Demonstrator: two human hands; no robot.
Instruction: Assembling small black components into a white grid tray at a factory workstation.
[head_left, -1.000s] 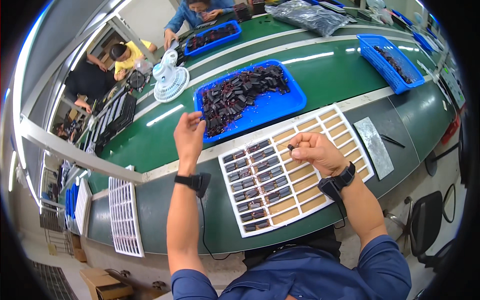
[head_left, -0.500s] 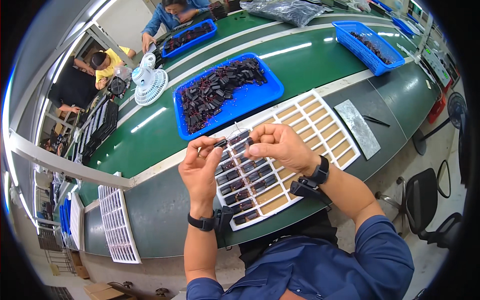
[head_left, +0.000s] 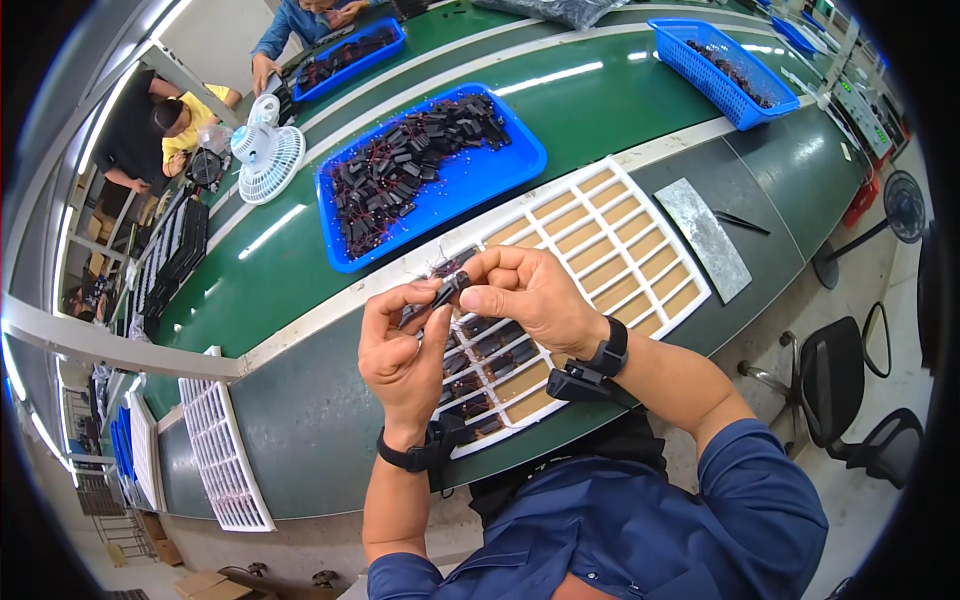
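Observation:
My left hand and my right hand meet above a white compartment tray, both pinching one small black component with thin wires. Beneath my hands, the tray's left cells hold several of the same black parts; its right cells show bare brown bottoms. A blue tray heaped with many more black wired parts lies just beyond on the green belt.
A grey metal plate and black tweezers lie right of the compartment tray. A small white fan stands on the belt; blue baskets sit farther off. Other people work at the far left. Empty white trays lie lower left, a chair at right.
My left hand has left the blue tray and come together with my right hand over the compartment tray; both now hold one black part between them.

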